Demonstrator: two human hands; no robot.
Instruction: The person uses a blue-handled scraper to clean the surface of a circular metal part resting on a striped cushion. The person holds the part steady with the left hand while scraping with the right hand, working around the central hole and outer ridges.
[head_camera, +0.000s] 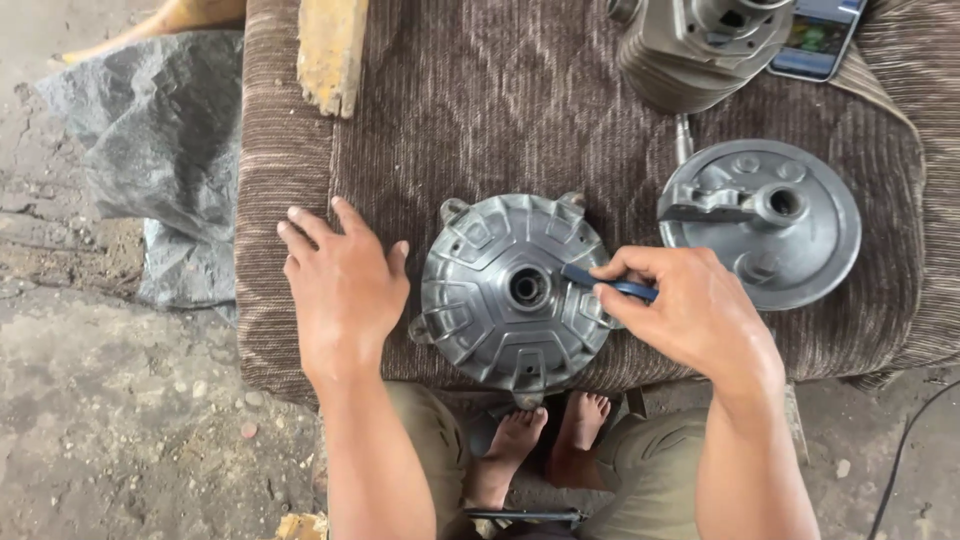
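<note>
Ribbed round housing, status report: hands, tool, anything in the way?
Left hand flat on cloth beside ribbed housing. Right hand pinching dark blue tool, tip near centre bore. Nothing in the way.

Two round metal covers (512, 290), one phone (822, 35).

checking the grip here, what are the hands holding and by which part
The right hand pinches a slim blue tool near its middle; the left hand holds nothing.

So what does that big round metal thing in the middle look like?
The round metal cover is dull grey, cast-looking, with raised ribs and panels spreading from a dark centre hole. Small lugs stick out around its rim. It lies flat on the brown striped cushion. The right hand holds a thin blue tool over it; the left hand rests flat beside it.
</note>
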